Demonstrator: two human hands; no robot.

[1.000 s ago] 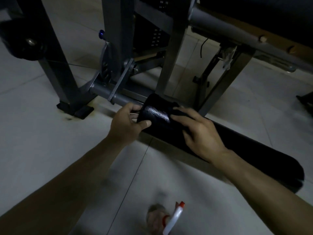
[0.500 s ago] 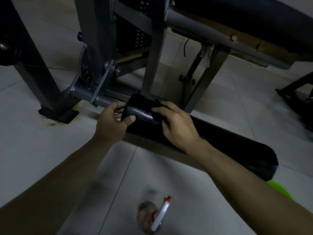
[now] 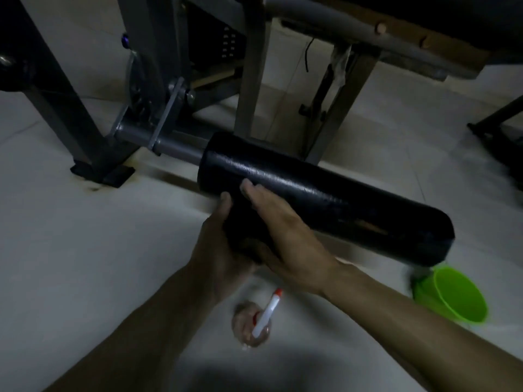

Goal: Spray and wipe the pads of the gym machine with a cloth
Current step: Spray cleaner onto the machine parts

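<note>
A long black roller pad (image 3: 339, 199) sits on a grey steel bar of the gym machine (image 3: 249, 80), low above the tiled floor. Against its near side I hold a dark cloth (image 3: 240, 233) between both hands. My left hand (image 3: 218, 250) grips the cloth from the left, thumb up on the pad's front. My right hand (image 3: 285, 236) lies on the cloth with straight fingers, fingertips touching the pad. A spray bottle (image 3: 264, 315) with a white and red nozzle stands on the floor just below my hands.
A bright green bucket (image 3: 458, 295) stands on the floor by the pad's right end. The machine's grey frame legs and a foot plate (image 3: 99, 171) rise at the left and behind. Another dark frame (image 3: 498, 120) shows at the right edge.
Both hands have slid with the cloth from the pad's left end top down onto its near side. The camera moved closer and the green bucket came into view.
</note>
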